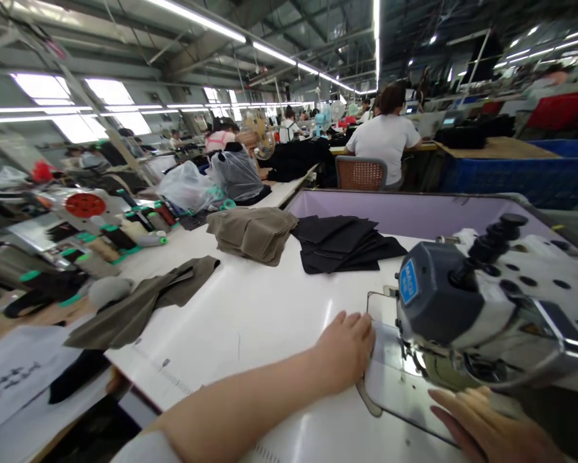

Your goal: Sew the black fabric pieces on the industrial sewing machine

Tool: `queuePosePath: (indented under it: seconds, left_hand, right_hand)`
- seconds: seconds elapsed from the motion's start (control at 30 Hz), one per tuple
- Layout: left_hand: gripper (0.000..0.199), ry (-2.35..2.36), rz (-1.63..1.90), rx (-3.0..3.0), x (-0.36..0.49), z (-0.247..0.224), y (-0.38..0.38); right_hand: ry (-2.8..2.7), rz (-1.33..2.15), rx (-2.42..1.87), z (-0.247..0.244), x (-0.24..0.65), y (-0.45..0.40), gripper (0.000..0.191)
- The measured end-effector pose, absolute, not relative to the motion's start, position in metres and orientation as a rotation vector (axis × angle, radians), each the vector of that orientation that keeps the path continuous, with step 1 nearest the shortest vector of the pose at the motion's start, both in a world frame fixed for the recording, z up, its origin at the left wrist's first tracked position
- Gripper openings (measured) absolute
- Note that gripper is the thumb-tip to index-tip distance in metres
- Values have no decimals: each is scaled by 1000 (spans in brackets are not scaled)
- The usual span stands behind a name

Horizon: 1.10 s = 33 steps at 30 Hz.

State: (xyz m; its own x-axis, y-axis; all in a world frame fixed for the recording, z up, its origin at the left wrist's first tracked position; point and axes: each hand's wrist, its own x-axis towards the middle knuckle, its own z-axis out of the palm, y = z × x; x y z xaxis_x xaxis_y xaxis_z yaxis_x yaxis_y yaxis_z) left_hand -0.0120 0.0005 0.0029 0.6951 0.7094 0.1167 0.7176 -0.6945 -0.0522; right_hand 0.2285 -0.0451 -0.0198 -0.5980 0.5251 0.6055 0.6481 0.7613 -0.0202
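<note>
My left hand (346,350) lies palm down on the white table at the left edge of the sewing machine's metal plate (389,379). Its fingers are stretched out, and no cloth shows under them. Below the grey head of the sewing machine (438,296), my right hand (496,424) reaches in from the lower right, fingers extended and nothing visible in them. Some olive fabric (445,370) shows behind the needle area, just above my right hand; most of it is hidden by the machine. The needle itself is too small to make out.
Olive cut pieces (252,235) and black cut pieces (341,241) are stacked at the table's back. A longer olive piece (148,305) hangs over the left edge. Thread cones (117,238) crowd the left side. Beyond a lilac panel (389,212), a person (385,138) sits working.
</note>
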Motion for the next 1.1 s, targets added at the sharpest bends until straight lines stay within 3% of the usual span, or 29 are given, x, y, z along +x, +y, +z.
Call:
queuePosePath:
  seconds: [0.07, 0.17, 0.2, 0.3, 0.47, 0.67, 0.9, 1.1]
  left_hand:
    - [37, -1029, -280, -2890, -17, -7, -32]
    - [30, -1025, -510, -2919, -26, -15, -54]
    - [28, -1038, -549, -2926, -27, -17, -53]
    - [28, -1023, -630, -2934, -26, -19, -46]
    - [30, -978, -710, -2946, -26, -19, -43]
    - [30, -980, -725, -2964, -27, -18, -43]
    - [33, -948, -706, -2943, -26, -18, -43]
    - [33, -949, -707, -2948, -26, -21, -42]
  right_hand:
    - [-2324, -335, -960, -7, 247, -48, 59]
    - [-2367, -332, -1347, 12, 278, -53, 17]
    - [-2377, -314, -1467, 17, 286, -53, 13]
    - [-2483, -275, -1746, 22, 298, -53, 11]
    - [-2498, -323, -1868, 26, 288, -54, 18]
    - [-2537, -401, -1812, 34, 271, -62, 9]
    - [-2519, -392, -1717, 24, 261, -61, 17]
    - [-2443, -162, -1677, 19, 269, -54, 22]
